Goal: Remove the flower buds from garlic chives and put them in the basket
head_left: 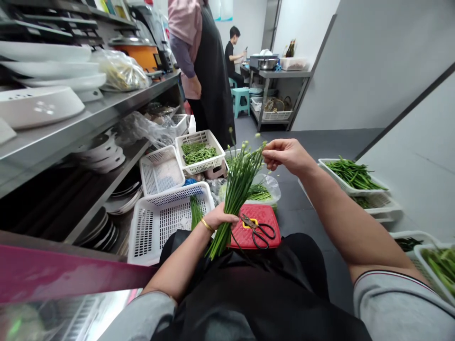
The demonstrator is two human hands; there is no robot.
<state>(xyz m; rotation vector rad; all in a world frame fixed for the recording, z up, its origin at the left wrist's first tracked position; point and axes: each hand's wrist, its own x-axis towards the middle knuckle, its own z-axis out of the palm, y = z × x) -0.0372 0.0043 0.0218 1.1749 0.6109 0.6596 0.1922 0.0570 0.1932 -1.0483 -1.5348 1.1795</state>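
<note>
A bunch of long green stalks with pale buds point(239, 182) leans upright in my left hand point(222, 218), whose fingers wrap round its lower part. At the bunch's upper right, my right hand point(286, 154) is pinched at a bud tip; whether it grips one stalk is too small to tell. Black-handled scissors point(259, 230) lie on a red lid point(254, 213) just below and right of my left hand. A few similar stalks point(195, 212) rest in the large white basket point(144, 232) at the left.
White baskets point(163, 173) and one of green beans point(199, 154) stand ahead. Baskets of green vegetables point(351, 175) line the right. A metal shelf point(106, 106) with dishes runs along the left. A person in a dark apron point(216, 76) stands ahead; another person point(232, 54) sits farther back.
</note>
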